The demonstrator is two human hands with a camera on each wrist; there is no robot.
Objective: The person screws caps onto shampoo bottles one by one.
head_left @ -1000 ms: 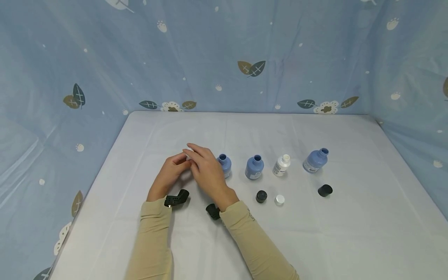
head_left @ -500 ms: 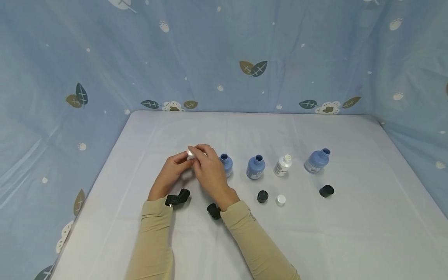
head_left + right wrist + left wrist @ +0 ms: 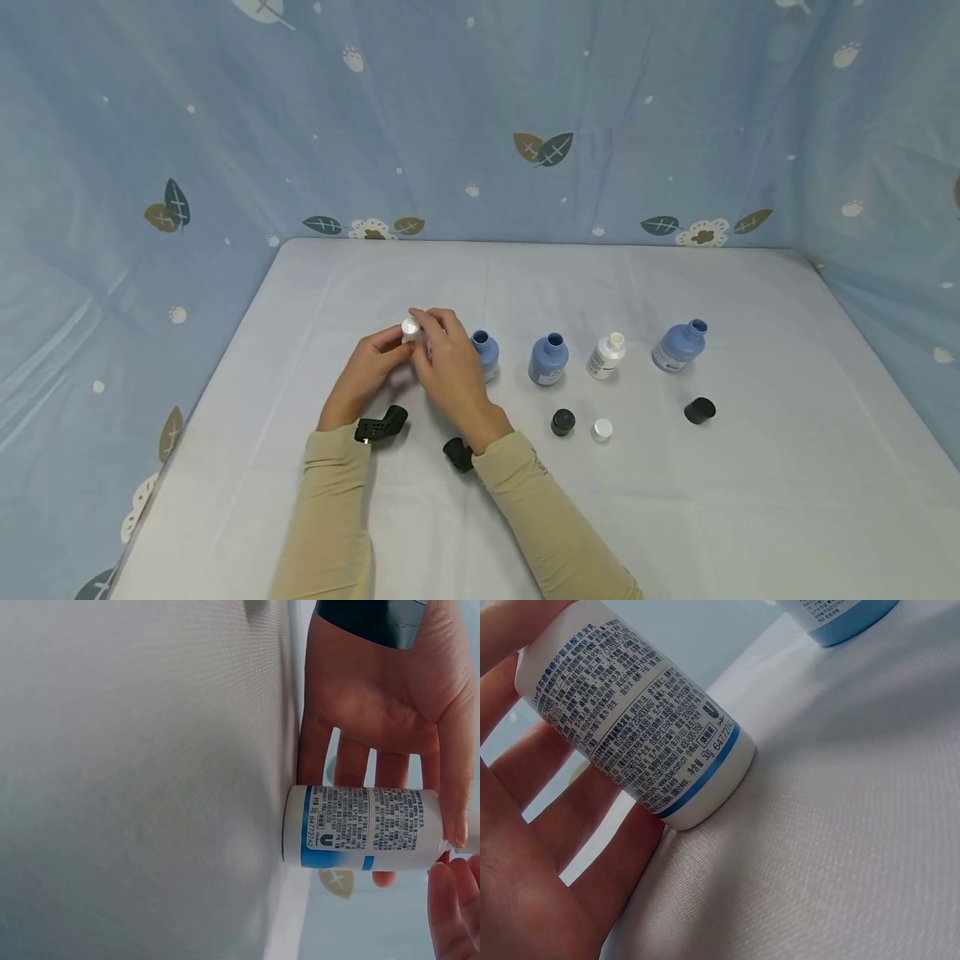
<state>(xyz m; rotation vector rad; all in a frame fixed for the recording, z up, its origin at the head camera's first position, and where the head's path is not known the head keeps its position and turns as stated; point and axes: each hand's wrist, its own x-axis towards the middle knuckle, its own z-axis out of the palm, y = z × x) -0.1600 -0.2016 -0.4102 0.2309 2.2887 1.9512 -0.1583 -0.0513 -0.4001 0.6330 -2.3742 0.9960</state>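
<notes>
A small white bottle (image 3: 641, 724) with a printed label and a blue stripe near its base stands on the table between the hands. My left hand (image 3: 362, 372) grips its upper body, thumb near the neck, fingers behind the bottle. On top is a white cap (image 3: 410, 328), which the thumb and fingers of my right hand (image 3: 452, 367) pinch from the right. In the right wrist view, the right fingertips (image 3: 450, 900) are beside the cap end. The head view hides most of this bottle behind both hands.
Uncapped blue bottles stand to the right: one partly behind the right hand (image 3: 486, 354), one beyond it (image 3: 548, 358), one far right (image 3: 678, 344). Between them is a white bottle (image 3: 606, 355). In front lie black caps (image 3: 562, 422) (image 3: 700, 410) and a white cap (image 3: 602, 430).
My right fingers have shifted around the top of the white bottle, drawing back to the right, and its white cap has come into view. The left hand has stayed in place.
</notes>
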